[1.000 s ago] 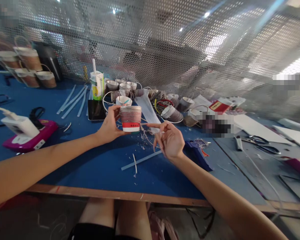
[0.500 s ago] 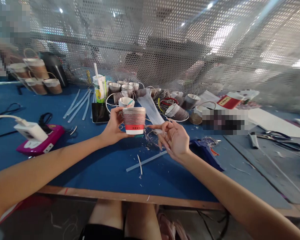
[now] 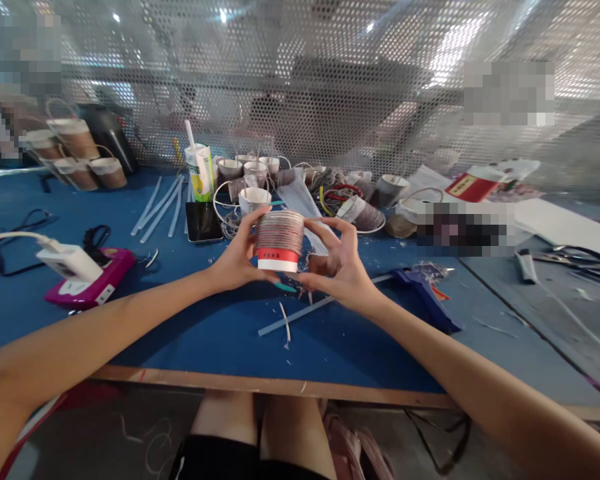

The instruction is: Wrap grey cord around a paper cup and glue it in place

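A small paper cup (image 3: pixel 280 241) is held above the blue table; grey-brown cord winds round its upper part, over a red band and a white bottom edge. My left hand (image 3: pixel 243 257) grips its left side, thumb under the base and fingers at the rim. On the right, my right hand (image 3: pixel 337 260) is closed on the cup, with forefinger at the upper edge and thumb at the lower. A blue glue gun (image 3: pixel 425 297) lies right of my right hand, with a translucent glue stick (image 3: pixel 305 312) running out toward the middle.
Behind stand several cord-wrapped cups (image 3: pixel 255 173), a drink carton (image 3: pixel 200 173) and a phone (image 3: pixel 203 221). Glue sticks (image 3: pixel 153 210) and a magenta power strip (image 3: pixel 97 283) lie left. Scissors (image 3: pixel 575 257) and a tube (image 3: pixel 527 267) are right. A perforated metal screen (image 3: pixel 280 87) closes the back.
My right hand has come in from beside the cup and now grips its right side. The cup has tilted, so its open top no longer shows. The view has shifted slightly.
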The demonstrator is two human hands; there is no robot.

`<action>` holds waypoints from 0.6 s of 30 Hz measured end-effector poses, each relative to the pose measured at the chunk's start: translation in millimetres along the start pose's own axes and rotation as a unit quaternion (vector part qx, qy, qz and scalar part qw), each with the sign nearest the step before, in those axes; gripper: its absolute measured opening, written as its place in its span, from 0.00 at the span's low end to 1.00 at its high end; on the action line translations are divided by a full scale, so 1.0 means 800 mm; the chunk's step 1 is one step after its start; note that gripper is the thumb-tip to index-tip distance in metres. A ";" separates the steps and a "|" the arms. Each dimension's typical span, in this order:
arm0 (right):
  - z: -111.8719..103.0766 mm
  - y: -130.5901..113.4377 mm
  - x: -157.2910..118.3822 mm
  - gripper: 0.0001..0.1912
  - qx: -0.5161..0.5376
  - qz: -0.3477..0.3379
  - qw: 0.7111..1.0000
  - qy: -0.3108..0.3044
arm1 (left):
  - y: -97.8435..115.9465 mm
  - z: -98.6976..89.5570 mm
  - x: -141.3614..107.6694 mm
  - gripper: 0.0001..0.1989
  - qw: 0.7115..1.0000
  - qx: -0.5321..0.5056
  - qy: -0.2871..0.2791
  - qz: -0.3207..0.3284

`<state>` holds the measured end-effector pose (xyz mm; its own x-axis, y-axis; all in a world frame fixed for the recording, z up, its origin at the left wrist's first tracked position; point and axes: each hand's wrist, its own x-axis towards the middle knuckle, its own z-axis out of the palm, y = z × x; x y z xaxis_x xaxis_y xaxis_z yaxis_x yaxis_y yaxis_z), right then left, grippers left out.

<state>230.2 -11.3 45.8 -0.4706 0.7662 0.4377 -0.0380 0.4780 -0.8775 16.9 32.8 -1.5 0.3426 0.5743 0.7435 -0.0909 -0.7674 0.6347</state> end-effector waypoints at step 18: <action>0.004 -0.014 -0.014 0.15 -0.023 0.014 0.997 -0.067 | 0.001 0.001 0.002 0.41 0.983 0.111 0.135 -0.051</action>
<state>233.1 -26.5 50.0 -0.5840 0.7167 0.3812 0.0158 0.4795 -0.8774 18.1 32.7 -0.3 0.0766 0.6832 0.7262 0.1477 -0.7281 0.6694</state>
